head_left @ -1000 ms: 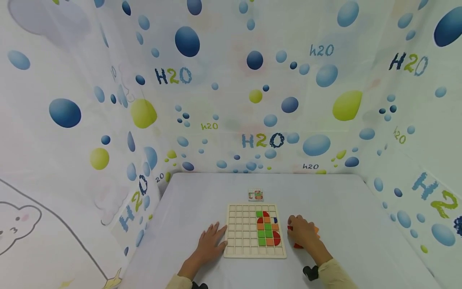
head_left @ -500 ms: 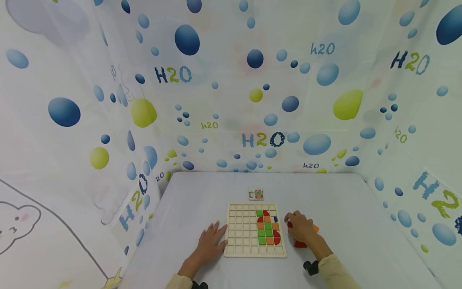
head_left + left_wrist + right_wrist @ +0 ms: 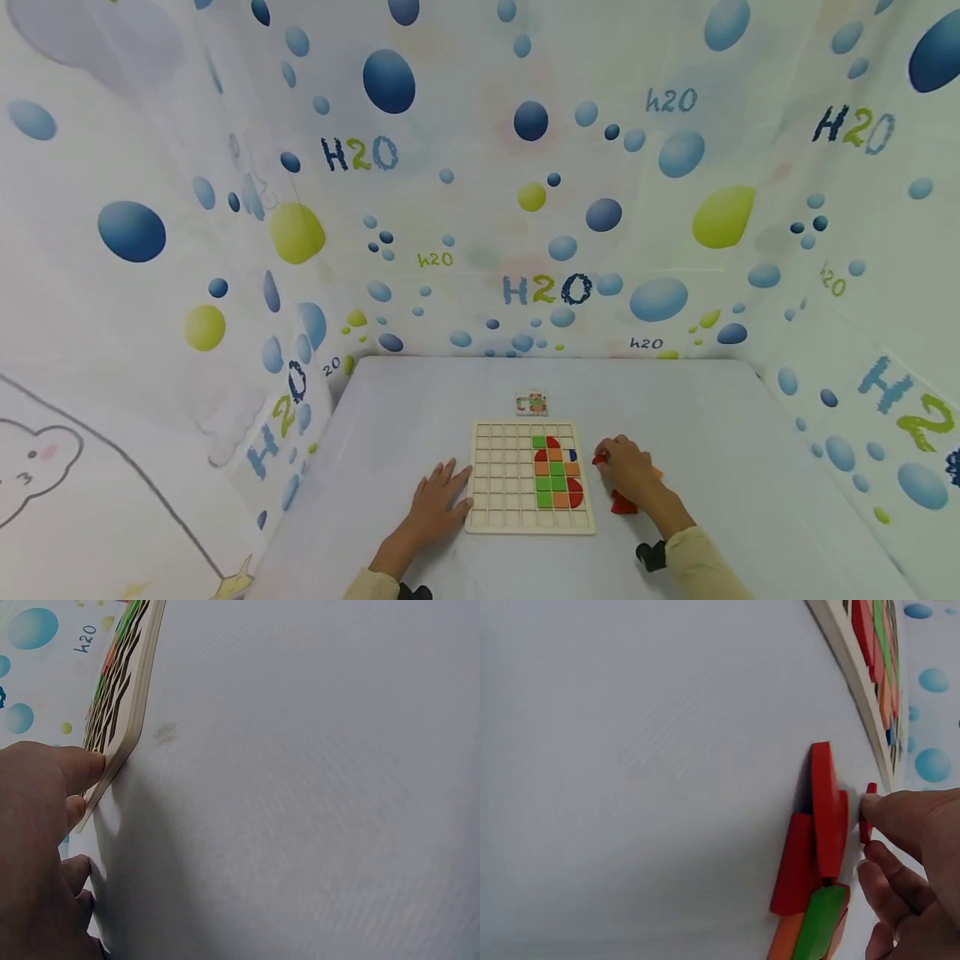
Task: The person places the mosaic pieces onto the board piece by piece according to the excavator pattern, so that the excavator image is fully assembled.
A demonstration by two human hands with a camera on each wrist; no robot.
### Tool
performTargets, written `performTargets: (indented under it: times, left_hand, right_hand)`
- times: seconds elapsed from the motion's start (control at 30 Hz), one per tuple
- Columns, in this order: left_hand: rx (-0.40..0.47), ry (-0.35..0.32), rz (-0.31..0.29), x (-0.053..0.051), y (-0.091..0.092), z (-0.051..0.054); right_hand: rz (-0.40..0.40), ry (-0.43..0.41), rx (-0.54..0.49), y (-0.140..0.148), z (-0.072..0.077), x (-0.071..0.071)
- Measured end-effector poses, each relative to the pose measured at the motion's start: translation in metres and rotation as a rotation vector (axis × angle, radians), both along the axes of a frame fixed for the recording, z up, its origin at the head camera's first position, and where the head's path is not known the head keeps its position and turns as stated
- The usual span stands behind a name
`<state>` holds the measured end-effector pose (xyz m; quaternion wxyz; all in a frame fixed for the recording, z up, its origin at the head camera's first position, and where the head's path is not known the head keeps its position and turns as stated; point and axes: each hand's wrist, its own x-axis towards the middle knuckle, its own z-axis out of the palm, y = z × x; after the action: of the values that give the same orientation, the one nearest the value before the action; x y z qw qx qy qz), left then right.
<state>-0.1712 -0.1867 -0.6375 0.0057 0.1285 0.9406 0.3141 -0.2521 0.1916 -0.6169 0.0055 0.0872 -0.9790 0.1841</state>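
Note:
A wooden grid board lies on the white table, with green, orange, red and blue pieces in cells on its right side. My left hand touches the board's left edge with spread fingers; in the left wrist view its thumb lies against the rim. Right of the board, my right hand pinches a small red piece between thumb and finger. Beside and partly beneath that hand is a pile of loose pieces, with red blocks, a green block and an orange block.
A small printed card with a coloured pattern lies beyond the board. White wall sheets with blue and green dots rise behind the table and at both sides.
My right hand has shifted slightly away from me, and the red piece at its fingertips shows more clearly. More of the red blocks below the hand is visible. My left hand stays put.

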Motion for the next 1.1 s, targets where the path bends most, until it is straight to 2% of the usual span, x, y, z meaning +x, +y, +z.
performTargets:
  times: [0.17, 0.37, 0.5, 0.67, 0.8, 0.93, 1.1]
  left_hand:
    - [0.004, -0.03, 0.0, 0.0, 0.0, 0.005]
    - [-0.032, -0.061, 0.004, 0.0, 0.001, 0.008]
    - [-0.049, -0.057, 0.003, -0.002, 0.0, 0.008]
    - [-0.02, -0.041, 0.0, -0.001, 0.0, 0.009]
    - [-0.004, -0.017, -0.001, 0.001, 0.0, 0.008]
    - [-0.014, -0.006, 0.0, 0.001, 0.0, 0.005]
    - [-0.019, -0.011, -0.001, 0.001, 0.001, 0.007]
  right_hand:
    - [-0.025, 0.053, -0.02, 0.002, -0.003, -0.003]
    - [-0.06, 0.047, -0.064, 0.002, -0.006, -0.012]
    - [-0.075, 0.058, -0.081, -0.001, -0.008, -0.019]
    - [-0.109, 0.018, -0.176, -0.005, -0.005, -0.026]
    - [-0.125, 0.013, -0.245, -0.013, 0.003, -0.029]
    - [-0.088, 0.034, -0.296, -0.029, 0.015, -0.031]
    - [0.039, 0.019, -0.33, -0.057, 0.021, -0.035]
